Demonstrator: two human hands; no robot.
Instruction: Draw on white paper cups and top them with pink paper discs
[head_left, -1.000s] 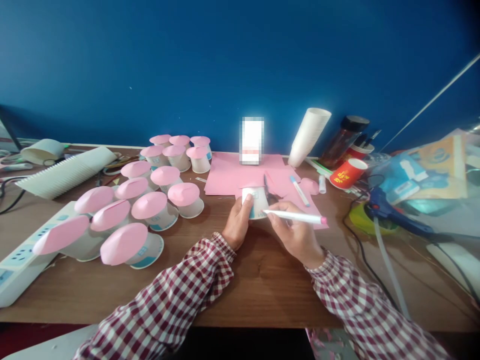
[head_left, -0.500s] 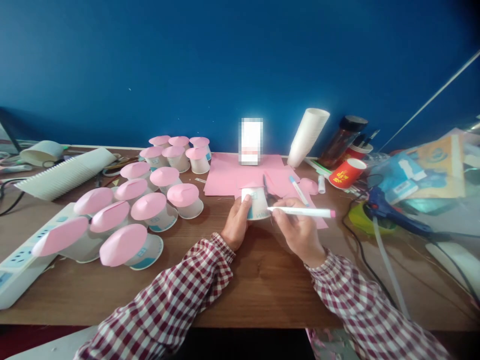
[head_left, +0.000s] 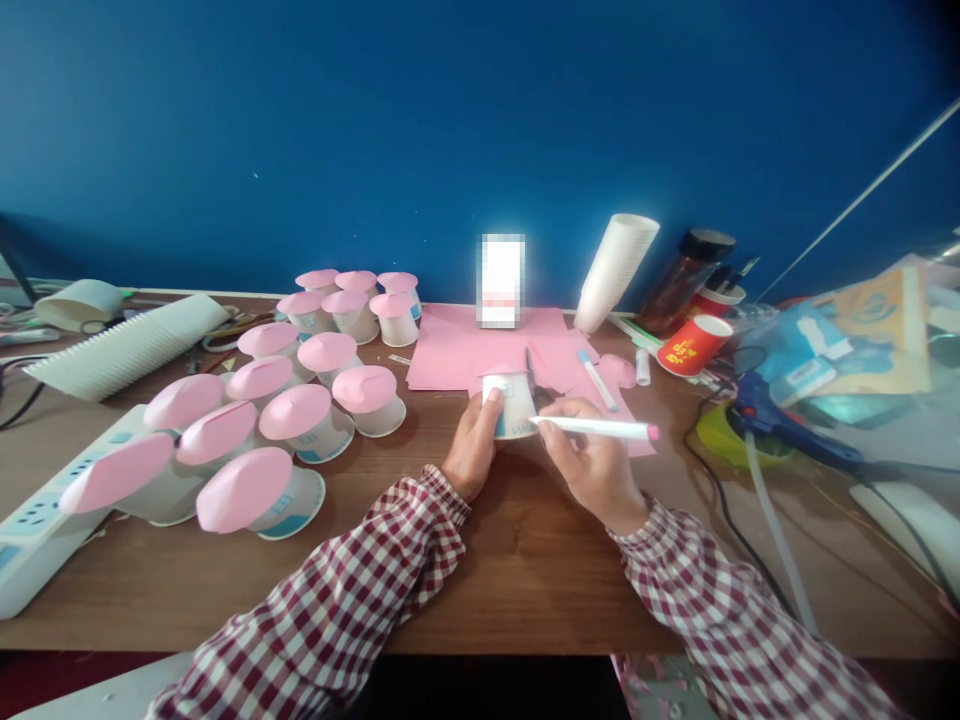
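My left hand (head_left: 474,445) is wrapped round the side of a small upside-down white paper cup (head_left: 514,402) with a pink paper top, which stands on the wooden desk (head_left: 517,560). My right hand (head_left: 592,470) pinches a white marker (head_left: 600,429) with a pink end, held level, its tip touching the cup's lower right side. Sheets of pink paper (head_left: 465,350) lie just behind the cup.
Several pink-topped upturned cups (head_left: 300,400) crowd the left. A white power strip (head_left: 45,520) lies at the left edge. Stacked white cups (head_left: 616,268), a red cup (head_left: 694,346), a second marker (head_left: 598,380) and a blue glue gun (head_left: 780,428) with cables sit to the right.
The marker's pink end rose and then dropped back a little; its tip stayed against the cup. My left hand kept its hold.
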